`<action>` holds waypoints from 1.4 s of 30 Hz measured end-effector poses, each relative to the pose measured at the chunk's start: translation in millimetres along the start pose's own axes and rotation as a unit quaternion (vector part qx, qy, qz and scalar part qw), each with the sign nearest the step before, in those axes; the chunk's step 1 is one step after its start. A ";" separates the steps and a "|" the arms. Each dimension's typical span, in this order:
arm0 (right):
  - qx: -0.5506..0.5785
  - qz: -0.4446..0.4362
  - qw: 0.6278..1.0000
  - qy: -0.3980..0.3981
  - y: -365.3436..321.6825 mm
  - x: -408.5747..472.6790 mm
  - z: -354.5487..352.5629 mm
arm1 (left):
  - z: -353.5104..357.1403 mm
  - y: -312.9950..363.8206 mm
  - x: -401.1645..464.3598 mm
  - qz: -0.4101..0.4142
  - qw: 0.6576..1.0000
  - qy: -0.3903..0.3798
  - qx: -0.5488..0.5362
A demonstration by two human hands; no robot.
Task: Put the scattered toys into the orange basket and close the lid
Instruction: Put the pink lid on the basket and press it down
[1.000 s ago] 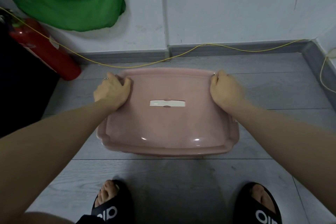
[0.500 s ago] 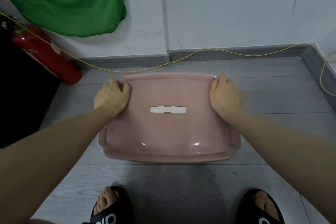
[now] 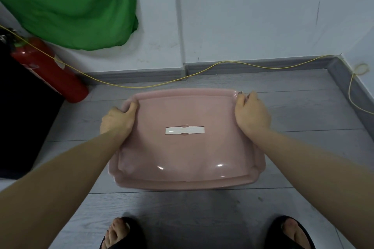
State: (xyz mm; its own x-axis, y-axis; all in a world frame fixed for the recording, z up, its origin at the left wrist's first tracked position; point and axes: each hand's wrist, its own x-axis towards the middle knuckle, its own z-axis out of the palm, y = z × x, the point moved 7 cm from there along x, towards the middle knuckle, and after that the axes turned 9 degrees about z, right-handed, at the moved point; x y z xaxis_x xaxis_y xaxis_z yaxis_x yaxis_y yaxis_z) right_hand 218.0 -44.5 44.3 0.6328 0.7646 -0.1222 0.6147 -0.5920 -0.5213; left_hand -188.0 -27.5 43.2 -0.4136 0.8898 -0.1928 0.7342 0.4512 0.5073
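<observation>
A pale pink lid point(image 3: 188, 153) with a white recessed handle point(image 3: 184, 130) lies flat over the basket on the grey floor, hiding the basket body and whatever is inside. My left hand point(image 3: 117, 120) grips the lid's far left corner, fingers curled over its edge. My right hand point(image 3: 251, 114) grips the far right corner in the same way. No loose toys are in view.
A red fire extinguisher point(image 3: 50, 70) leans at the back left beside a black object point(image 3: 22, 119). A green cloth point(image 3: 68, 4) hangs on the white wall. A yellow cord point(image 3: 202, 70) runs along the skirting. My feet in black sandals point(image 3: 291, 232) stand near the bottom edge.
The view has tilted, so the lid sits lower in frame. Both hands stay on the lid's far corners, the left fingers now curled further over the edge.
</observation>
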 end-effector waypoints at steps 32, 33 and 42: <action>0.045 0.180 0.978 -0.099 40.2 88.1 -96.4 | -2.8 192.5 19.5 0.021 0.988 -0.127 -0.083; 0.045 0.182 0.978 -0.088 38.8 102.4 -122.9 | -4.4 222.4 16.6 0.023 0.987 -0.133 -0.088; 0.016 0.123 0.992 -0.016 19.8 223.4 -334.4 | -5.9 424.5 -29.4 0.026 0.977 -0.166 -0.130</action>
State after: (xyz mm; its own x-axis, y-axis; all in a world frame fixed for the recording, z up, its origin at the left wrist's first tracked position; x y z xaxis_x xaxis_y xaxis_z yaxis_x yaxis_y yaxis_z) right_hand 529.1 29.4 289.1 0.7457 0.6062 -0.2763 0.4280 -0.7538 -0.4986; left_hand 132.7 137.5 269.2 -0.1499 0.9037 -0.4010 0.5697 0.4105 0.7120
